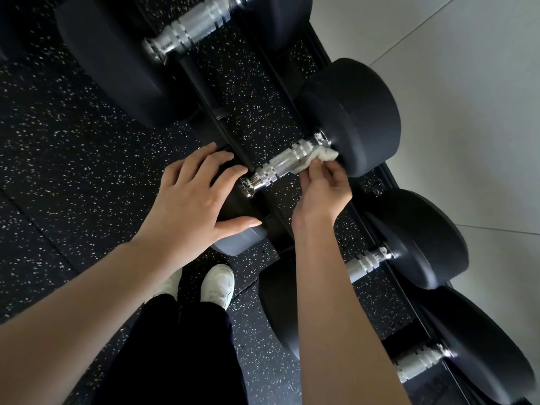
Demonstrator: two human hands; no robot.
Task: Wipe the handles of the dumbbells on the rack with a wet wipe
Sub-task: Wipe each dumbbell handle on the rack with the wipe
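In the head view, a dumbbell is seen lying across the rack (222, 124), and its knurled steel handle (280, 163) is set on a slant: the long axis runs from the near head (242, 239) at lower left up to the far head (353, 118) at upper right.

The wet wipe (320, 158) is bunched into a small white wad and is pressed against the handle at its far end, just beside the far head. It is pinched by the right hand (324, 188), whose thumb and fingertips (330, 168) are curled round it from below and from the person's side; nothing else is held.

The left hand (193, 197) is laid flat on the near head with the fingers straight and spread. Nothing is gripped by it, and the weight appears only to be steadied.

The bare length of the handle therefore lies from the wipe down and to the left, toward the left hand. The coming stroke is judged to be one drawn along that axis, from the far collar to the near one. The right hand is the nearer to the handle, and the work is best left to it.

The handle of the next dumbbell (365, 264) is seen lower right, well apart from the wipe.
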